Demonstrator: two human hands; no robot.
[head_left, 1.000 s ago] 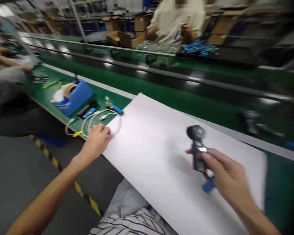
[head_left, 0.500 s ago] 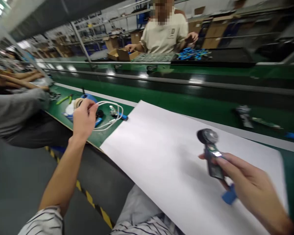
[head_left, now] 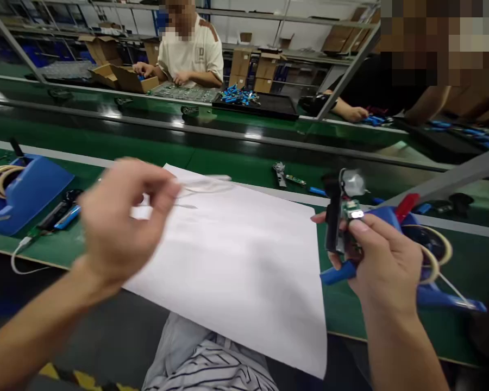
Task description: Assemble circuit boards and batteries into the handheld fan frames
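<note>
My left hand (head_left: pixel 126 217), blurred by motion, is raised over the left end of the white sheet (head_left: pixel 228 266), thumb and forefinger pinched together. A blurred white cable (head_left: pixel 207 184) trails rightward from its fingertips. My right hand (head_left: pixel 383 260) holds an opened handheld device (head_left: pixel 334 217) above the sheet's right edge. This device has a dark housing, a clear round head and a small green circuit board. A blue cylindrical battery (head_left: pixel 337 272) sticks out below it, beside the fingers. The lower part of the device is hidden by my hand.
Blue tape dispensers stand at left (head_left: pixel 36 190) and right (head_left: pixel 427 296). A dark device with a blue battery (head_left: pixel 67 217) and a white plug (head_left: pixel 23 243) lies at left. Loose parts (head_left: pixel 279 174) lie beyond the sheet. Two people work across the line.
The view has swung right. My left hand has moved from the table's left part toward the sheet, with the white cable trailing. My right hand still holds the device, now turned more upright.
</note>
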